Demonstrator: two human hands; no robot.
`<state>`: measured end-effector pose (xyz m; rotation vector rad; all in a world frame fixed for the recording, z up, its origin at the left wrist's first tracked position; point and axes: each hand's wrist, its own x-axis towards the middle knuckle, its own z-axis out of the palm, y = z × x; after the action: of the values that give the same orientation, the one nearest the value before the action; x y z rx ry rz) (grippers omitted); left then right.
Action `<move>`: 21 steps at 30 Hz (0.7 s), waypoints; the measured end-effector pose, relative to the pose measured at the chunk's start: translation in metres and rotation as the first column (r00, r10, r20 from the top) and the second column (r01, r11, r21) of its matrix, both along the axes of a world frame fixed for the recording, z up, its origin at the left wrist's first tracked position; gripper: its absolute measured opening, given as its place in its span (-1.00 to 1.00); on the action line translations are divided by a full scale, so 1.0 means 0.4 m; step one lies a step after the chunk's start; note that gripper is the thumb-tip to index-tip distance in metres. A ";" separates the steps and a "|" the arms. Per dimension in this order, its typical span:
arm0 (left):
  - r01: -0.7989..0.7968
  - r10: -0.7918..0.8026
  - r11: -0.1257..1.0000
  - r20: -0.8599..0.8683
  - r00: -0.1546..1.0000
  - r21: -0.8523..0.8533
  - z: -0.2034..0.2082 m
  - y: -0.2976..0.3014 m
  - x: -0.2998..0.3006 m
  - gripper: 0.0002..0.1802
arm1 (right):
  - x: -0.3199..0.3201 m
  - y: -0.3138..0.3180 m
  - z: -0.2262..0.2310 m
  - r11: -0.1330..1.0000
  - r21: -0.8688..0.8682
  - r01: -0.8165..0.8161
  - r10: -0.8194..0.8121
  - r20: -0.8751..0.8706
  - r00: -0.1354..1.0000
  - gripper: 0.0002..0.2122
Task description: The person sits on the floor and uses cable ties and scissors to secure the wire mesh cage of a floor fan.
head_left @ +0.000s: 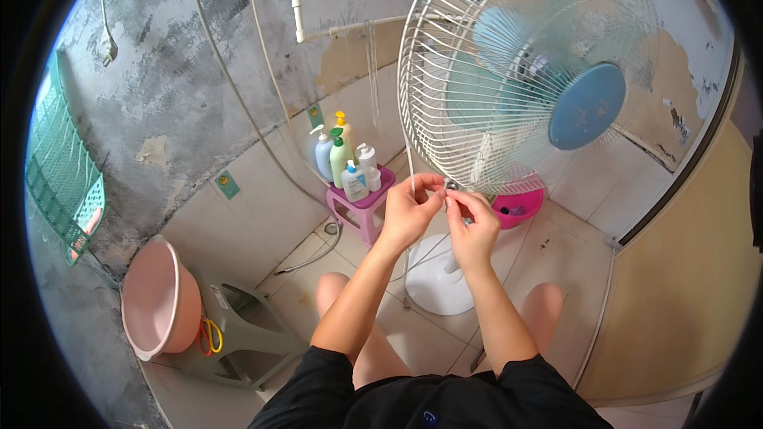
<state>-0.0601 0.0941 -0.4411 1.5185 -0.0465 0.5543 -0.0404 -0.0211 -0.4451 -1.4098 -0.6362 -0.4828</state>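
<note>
A standing fan with a white wire grille [429, 87], a blue centre cap [588, 106] and pale blue blades fills the upper right. Just below its lower rim my left hand [409, 210] and my right hand [473, 226] meet, both closed in a pinch. Between the fingertips shows a small greyish piece [451, 185], too small to name; whether it is fixed to the grille I cannot tell. A thin white cord [411, 160] runs down by my left hand. Beneath my hands the fan's white round base [439, 290] rests on the tiles.
Several pump bottles [342, 151] crowd a purple stool [367, 210] beyond my left hand. At left, a pink basin [163, 298] sits on a grey-green stool [246, 326], with orange-and-yellow scissors [211, 336] beside it. A bright pink basin [520, 208] stands behind the fan; a hose [314, 260] lies on the floor.
</note>
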 end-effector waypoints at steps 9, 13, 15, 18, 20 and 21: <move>0.010 -0.029 0.983 0.102 0.994 0.185 0.018 0.008 -0.005 -0.85 | 0.012 -0.007 0.039 0.877 -0.045 0.479 -0.396 0.499 0.771 -0.87; 0.064 -0.072 0.995 0.091 0.993 0.079 0.013 0.000 0.003 -0.87 | 0.029 -0.009 0.039 0.841 -0.025 0.540 -0.436 0.559 0.705 -0.86; 0.066 -0.073 0.996 0.123 0.990 0.067 -0.001 0.011 0.011 -0.86 | 0.035 0.000 0.030 0.850 -0.017 0.527 -0.429 0.560 0.709 -0.86; 0.127 -0.105 0.986 0.189 0.976 -0.107 -0.012 -0.004 0.007 -0.82 | 0.024 0.022 0.019 0.864 0.007 0.503 -0.434 0.519 0.737 -0.88; 0.023 -0.023 1.000 0.208 0.978 0.007 -0.020 0.004 -0.017 -0.81 | 0.003 0.027 -0.001 0.885 0.003 0.466 -0.412 0.473 0.779 -0.90; -0.114 0.078 0.979 0.205 0.976 0.170 -0.022 0.019 -0.046 -0.80 | -0.018 0.036 -0.022 0.894 -0.013 0.447 -0.398 0.433 0.809 -0.91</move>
<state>-0.0785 0.1016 -0.4500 1.6433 -0.1819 0.7960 -0.0475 -0.0067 -0.4538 -1.5772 -0.6986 -1.1495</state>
